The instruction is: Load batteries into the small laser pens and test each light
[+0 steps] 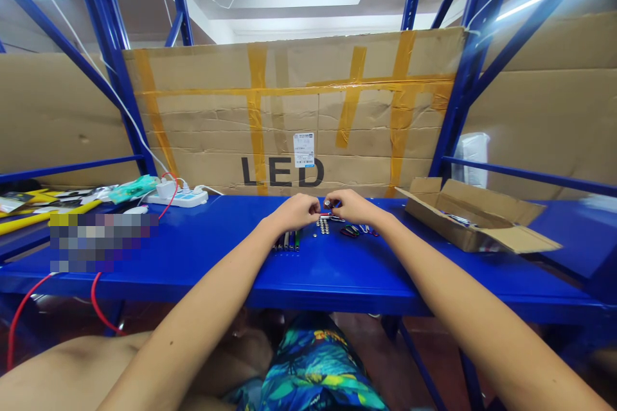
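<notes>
At the far part of the blue table my left hand (303, 208) is closed, its fingertips pinched together. What it grips is hidden by the fingers. A slim red piece (324, 214) shows right beside those fingertips; I cannot tell whether it is held or lying down. My right hand (353, 207) pinches a small round silvery piece (328, 203). Below my left hand lie several slim dark, blue and green tubes (288, 241) side by side. Small round silver pieces (323, 227) form short rows between the hands. Coloured carabiner-like clips (354, 230) lie under my right hand.
An open cardboard box (470, 231) with metallic items stands on the right. To the left are a white power strip (186, 198), red cables and a pile of yellow and white packets (53, 198). A large cardboard panel (212, 122) and blue posts (108, 51) rise behind the table (193, 250).
</notes>
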Available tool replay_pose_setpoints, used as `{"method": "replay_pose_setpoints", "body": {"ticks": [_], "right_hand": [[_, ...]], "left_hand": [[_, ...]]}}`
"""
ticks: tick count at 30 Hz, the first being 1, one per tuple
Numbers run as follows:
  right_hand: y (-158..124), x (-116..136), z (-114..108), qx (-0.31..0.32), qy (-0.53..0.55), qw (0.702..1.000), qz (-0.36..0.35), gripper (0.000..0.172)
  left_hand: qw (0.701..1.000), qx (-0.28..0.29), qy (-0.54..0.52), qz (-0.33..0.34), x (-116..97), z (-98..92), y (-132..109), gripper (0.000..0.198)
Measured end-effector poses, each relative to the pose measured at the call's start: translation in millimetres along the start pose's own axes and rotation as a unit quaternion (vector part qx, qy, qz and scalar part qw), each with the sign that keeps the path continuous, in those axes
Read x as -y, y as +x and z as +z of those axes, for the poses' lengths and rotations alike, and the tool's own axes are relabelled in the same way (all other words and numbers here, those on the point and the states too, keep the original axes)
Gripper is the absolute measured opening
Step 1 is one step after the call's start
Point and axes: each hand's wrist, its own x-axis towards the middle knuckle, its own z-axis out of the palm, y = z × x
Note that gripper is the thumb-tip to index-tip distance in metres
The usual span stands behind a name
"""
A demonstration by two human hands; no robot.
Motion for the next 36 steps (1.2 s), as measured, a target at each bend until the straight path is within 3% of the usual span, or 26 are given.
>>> {"method": "replay_pose_setpoints", "body": {"ticks": [3, 8, 16, 20, 23, 28, 36], "right_hand": [[-0.4, 1.0, 0.3, 0.006, -0.009, 1.0, 0.01, 0.017], [-0.8, 3.0, 1.6, 0.022, 0.018, 1.0, 0.009, 0.012], [0.8, -1.6, 2.3, 0.011, 0.066, 0.998, -0.005, 0.01], [1.7, -5.9, 0.9, 0.002, 0.037, 0.999, 0.01, 0.015], [1.8, -10.1, 0.0, -0.001, 0.026, 1.0, 0.01, 0.022], [2.0, -12.7, 0.1, -0.001, 0.026, 1.0, 0.017, 0.027], [0.6, -6.5, -0.5, 0.005, 0.011, 1.0, 0.009, 0.024]], "left_hand": [[0.995, -0.091, -0.021, 0.031, -1.7, -1.4, 2.0, 0.01], [0.987, -0.147, -0.036, 0.06, -4.7, 0.9, 4.6, 0.006], [0.987, -0.126, -0.029, 0.096, -6.6, 2.7, 3.2, 0.013], [0.99, -0.116, -0.028, 0.071, -8.0, -0.5, 1.0, 0.017], [0.996, -0.063, 0.007, 0.056, -6.7, -4.8, -1.7, 0.017], [0.995, 0.099, 0.028, 0.017, -3.7, -9.2, -6.9, 0.015], [0.987, 0.155, -0.017, -0.036, -6.5, -5.4, -6.8, 0.01]]}}
